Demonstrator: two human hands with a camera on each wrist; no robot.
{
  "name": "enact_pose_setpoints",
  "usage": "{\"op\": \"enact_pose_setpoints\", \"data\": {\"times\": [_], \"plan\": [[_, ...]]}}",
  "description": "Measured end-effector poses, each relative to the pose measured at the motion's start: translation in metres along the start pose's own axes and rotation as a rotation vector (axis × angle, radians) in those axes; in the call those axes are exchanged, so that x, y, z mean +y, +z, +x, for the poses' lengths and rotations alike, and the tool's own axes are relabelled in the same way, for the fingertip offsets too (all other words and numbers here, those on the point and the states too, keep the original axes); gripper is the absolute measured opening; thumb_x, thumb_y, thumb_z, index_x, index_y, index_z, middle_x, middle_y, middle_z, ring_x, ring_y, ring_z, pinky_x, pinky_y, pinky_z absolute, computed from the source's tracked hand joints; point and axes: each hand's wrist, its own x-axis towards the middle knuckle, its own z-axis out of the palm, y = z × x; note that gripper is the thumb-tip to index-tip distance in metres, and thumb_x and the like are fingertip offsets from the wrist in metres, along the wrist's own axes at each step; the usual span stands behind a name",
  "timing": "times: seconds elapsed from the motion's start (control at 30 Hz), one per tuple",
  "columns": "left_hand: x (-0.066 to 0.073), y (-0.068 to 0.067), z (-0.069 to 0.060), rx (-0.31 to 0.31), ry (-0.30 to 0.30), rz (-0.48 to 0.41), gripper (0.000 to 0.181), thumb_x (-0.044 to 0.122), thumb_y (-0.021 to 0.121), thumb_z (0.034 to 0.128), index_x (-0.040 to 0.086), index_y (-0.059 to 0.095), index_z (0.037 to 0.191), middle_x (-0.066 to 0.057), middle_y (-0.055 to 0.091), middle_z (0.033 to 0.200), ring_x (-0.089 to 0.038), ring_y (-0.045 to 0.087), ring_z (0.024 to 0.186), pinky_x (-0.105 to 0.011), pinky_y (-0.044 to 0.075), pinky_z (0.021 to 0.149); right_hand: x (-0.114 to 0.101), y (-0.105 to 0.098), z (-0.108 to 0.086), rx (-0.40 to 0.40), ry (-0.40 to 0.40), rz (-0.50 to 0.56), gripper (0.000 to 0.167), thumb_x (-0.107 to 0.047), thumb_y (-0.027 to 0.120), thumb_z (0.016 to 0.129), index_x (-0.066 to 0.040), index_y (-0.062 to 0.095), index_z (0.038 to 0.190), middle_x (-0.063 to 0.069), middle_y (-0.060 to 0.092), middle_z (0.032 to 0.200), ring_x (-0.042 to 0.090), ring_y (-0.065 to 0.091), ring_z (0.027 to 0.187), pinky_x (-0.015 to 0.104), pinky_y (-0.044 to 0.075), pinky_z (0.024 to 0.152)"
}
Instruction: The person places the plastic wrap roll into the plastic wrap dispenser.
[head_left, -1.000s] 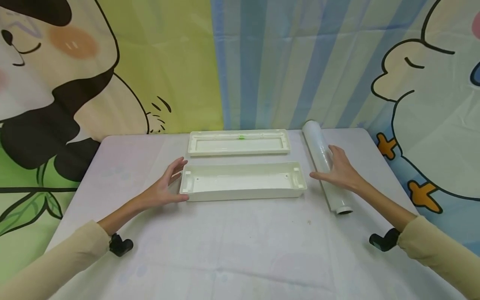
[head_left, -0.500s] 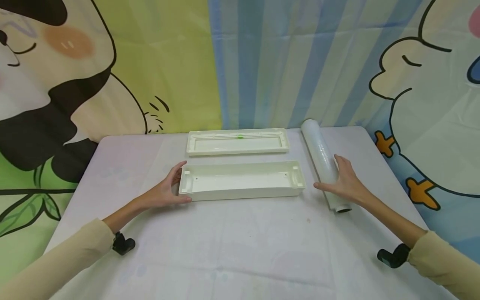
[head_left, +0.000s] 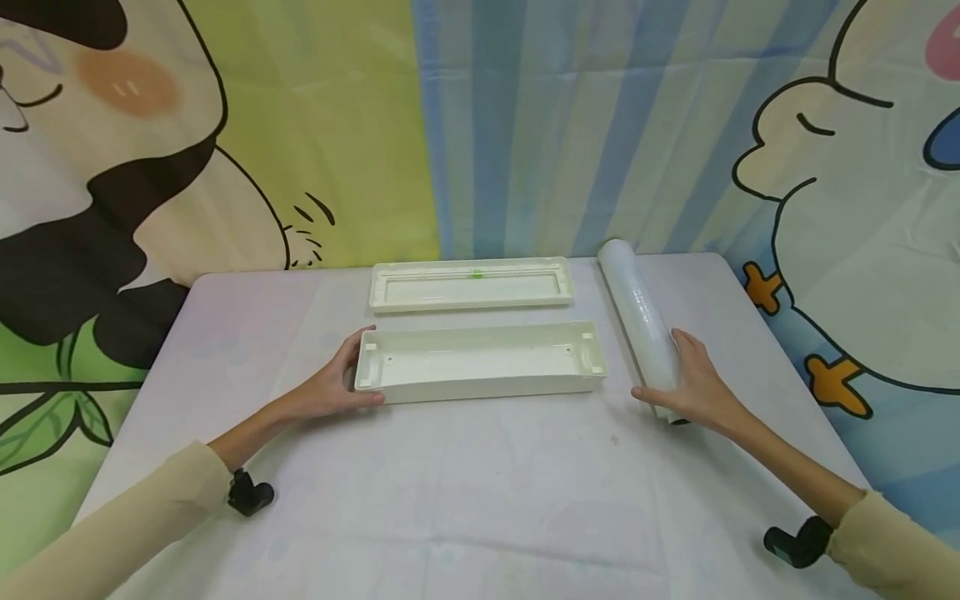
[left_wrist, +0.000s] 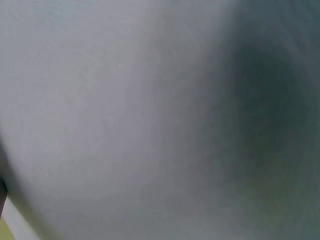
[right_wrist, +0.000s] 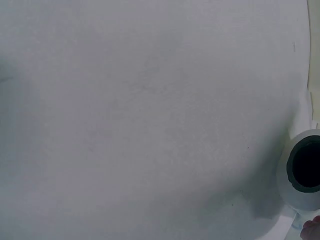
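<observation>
A long white open-topped plastic box (head_left: 480,387) lies in the middle of the table in the head view. My left hand (head_left: 330,385) holds its left end, thumb at the front corner and fingers behind that end. To the right, a roll of cling film (head_left: 637,308) lies slanted on the table. My right hand (head_left: 697,383) grips the roll near its front end, thumb on the left side and fingers on the right, hiding part of it. The right wrist view shows the roll's hollow end (right_wrist: 284,187) and a fingertip (right_wrist: 311,230).
Behind the box lies a matching white lid (head_left: 472,292) with a small green piece on its rail. A white cloth covers the table (head_left: 480,500). A printed curtain (head_left: 510,125) stands along the back edge. The left wrist view is mostly blurred cloth.
My right hand has slid along the roll towards its near end and closed in around it. My left hand has closed on the box's left end. Box and roll have hardly moved.
</observation>
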Motion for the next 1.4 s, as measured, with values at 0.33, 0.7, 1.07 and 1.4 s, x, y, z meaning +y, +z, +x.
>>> {"op": "enact_pose_setpoints", "data": {"times": [0.33, 0.7, 1.07, 1.4], "plan": [[0.002, 0.001, 0.002, 0.004, -0.002, -0.019, 0.106, 0.019, 0.081, 0.0779, 0.023, 0.007, 0.154, -0.015, 0.021, 0.157, -0.035, 0.021, 0.143, -0.064, 0.012, 0.112, 0.005, 0.010, -0.015, 0.042, 0.012, 0.005, 0.121, -0.048, 0.079, 0.072, 0.001, 0.003, 0.153, 0.033, 0.018, 0.151, 0.047, 0.039, 0.117, 0.071, 0.040, 0.087], [-0.001, 0.002, 0.002, 0.010, 0.000, -0.046, 0.105, 0.018, 0.081, 0.0783, 0.027, 0.009, 0.154, -0.014, 0.022, 0.157, -0.033, 0.020, 0.143, -0.063, 0.010, 0.112, 0.012, 0.018, -0.019, 0.072, 0.009, 0.011, 0.126, -0.044, 0.082, 0.071, -0.001, -0.001, 0.154, 0.034, 0.016, 0.152, 0.050, 0.038, 0.119, 0.073, 0.038, 0.088], [-0.001, 0.002, -0.001, 0.015, 0.004, -0.068, 0.102, 0.016, 0.081, 0.0779, 0.024, 0.012, 0.153, -0.014, 0.022, 0.157, -0.033, 0.018, 0.144, -0.063, 0.009, 0.113, 0.015, 0.025, -0.019, 0.138, -0.008, 0.031, 0.116, -0.031, 0.082, 0.072, 0.001, 0.006, 0.154, 0.035, 0.026, 0.147, 0.051, 0.042, 0.117, 0.075, 0.037, 0.088], [0.000, 0.002, -0.002, 0.023, -0.011, -0.071, 0.103, 0.018, 0.081, 0.0773, 0.024, 0.012, 0.153, -0.011, 0.023, 0.157, -0.030, 0.019, 0.144, -0.062, 0.010, 0.113, 0.023, 0.029, -0.019, 0.190, -0.044, 0.035, 0.111, -0.024, 0.081, 0.073, 0.004, 0.009, 0.153, 0.037, 0.030, 0.144, 0.051, 0.043, 0.115, 0.074, 0.038, 0.086]]}}
